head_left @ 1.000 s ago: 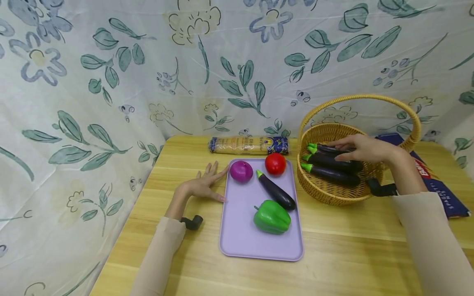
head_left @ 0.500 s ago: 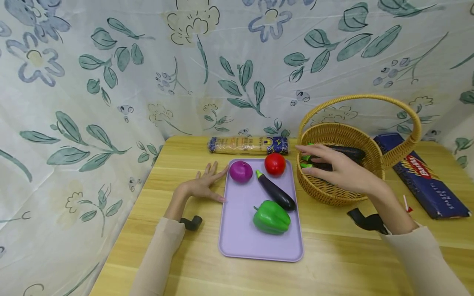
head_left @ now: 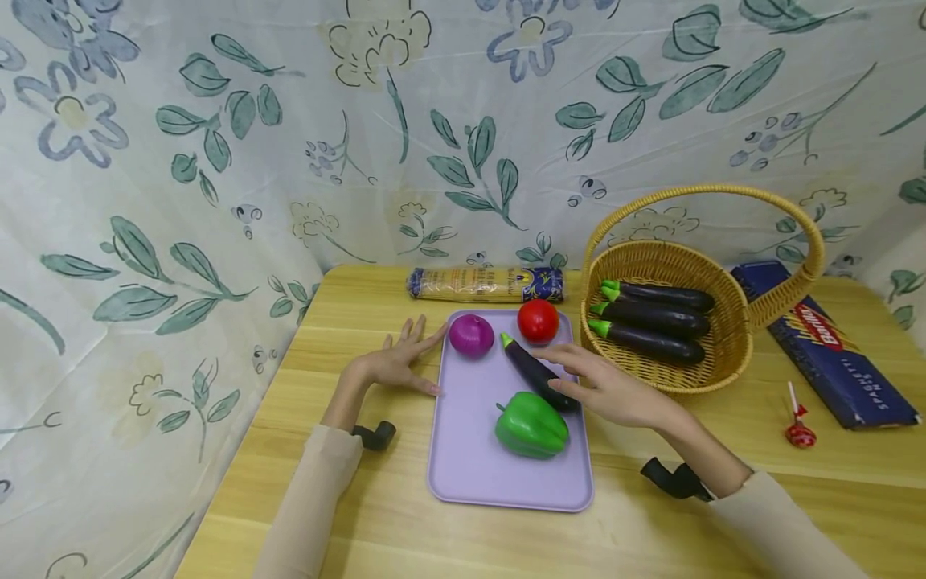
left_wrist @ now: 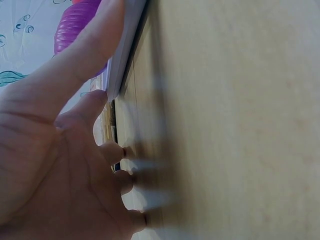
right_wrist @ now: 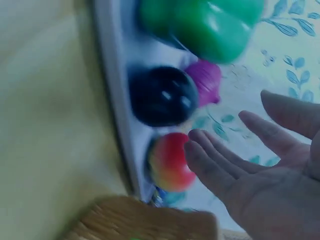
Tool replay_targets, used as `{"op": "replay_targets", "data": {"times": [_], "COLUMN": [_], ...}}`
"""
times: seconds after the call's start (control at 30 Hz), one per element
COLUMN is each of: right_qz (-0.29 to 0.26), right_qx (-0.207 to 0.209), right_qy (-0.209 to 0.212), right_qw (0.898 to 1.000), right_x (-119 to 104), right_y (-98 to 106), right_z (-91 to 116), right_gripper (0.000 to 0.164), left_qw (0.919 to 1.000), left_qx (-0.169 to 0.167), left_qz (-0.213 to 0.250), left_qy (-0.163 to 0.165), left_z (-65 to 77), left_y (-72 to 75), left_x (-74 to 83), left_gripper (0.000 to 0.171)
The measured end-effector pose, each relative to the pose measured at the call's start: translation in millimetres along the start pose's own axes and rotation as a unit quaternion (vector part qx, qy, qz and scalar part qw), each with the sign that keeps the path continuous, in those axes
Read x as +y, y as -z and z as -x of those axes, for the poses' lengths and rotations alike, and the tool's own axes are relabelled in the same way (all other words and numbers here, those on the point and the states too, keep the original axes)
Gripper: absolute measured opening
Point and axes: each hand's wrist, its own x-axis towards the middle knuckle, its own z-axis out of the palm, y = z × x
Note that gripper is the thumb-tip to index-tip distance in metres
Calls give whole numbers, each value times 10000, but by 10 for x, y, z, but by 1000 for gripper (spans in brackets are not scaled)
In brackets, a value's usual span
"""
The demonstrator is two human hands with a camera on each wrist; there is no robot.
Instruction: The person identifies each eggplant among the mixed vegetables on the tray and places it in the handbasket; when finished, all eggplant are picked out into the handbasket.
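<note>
My left hand (head_left: 394,366) rests spread at the left edge of the lilac tray (head_left: 463,474), thumb and index fingertip at its rim. Over the tray's right side hovers my right hand (head_left: 611,386), fingers extended and holding nothing, overlapping an eggplant (head_left: 531,370) in the head view. The right wrist view shows a gap between that hand and the eggplant's rounded end (right_wrist: 165,95). Also on the tray are a purple onion (head_left: 472,336), a red tomato (head_left: 538,321) and a green bell pepper (head_left: 531,426).
Right of the tray stands a wicker basket (head_left: 596,354) with a tall handle, holding three eggplants (head_left: 651,342). A blue spaghetti box (head_left: 839,362) and a red lollipop (head_left: 800,434) lie farther right. A noodle packet (head_left: 485,285) lies behind the tray, before a floral cloth (head_left: 463,112).
My right hand has moved left and toward me, from above the basket to above the tray, uncovering the three eggplants and the lollipop. My left hand has stayed put.
</note>
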Motion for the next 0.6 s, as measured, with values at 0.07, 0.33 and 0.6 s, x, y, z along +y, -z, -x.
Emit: {"op": "replay_targets", "data": {"times": [0.07,0.33,0.6], "right_qz": [-54,104,82], "right_qx": [-64,185,315], "right_qy": [-64,-138,-614], "right_qw": [9999,9997,9976], "right_x": [36,155,183], "right_y": [-52,-165,-255], "right_z": [-16,-77,-149], "right_gripper": [45,47,48], "left_qw": [10000,10000,10000], "left_qx": [6,18,25], "left_qz": [14,18,9], "left_qy": [-7,1,-37], "left_z": [-1,5,-4], "left_y": [-2,5,2], "left_x": [-4,-9,-8], "left_gripper": [108,109,109]}}
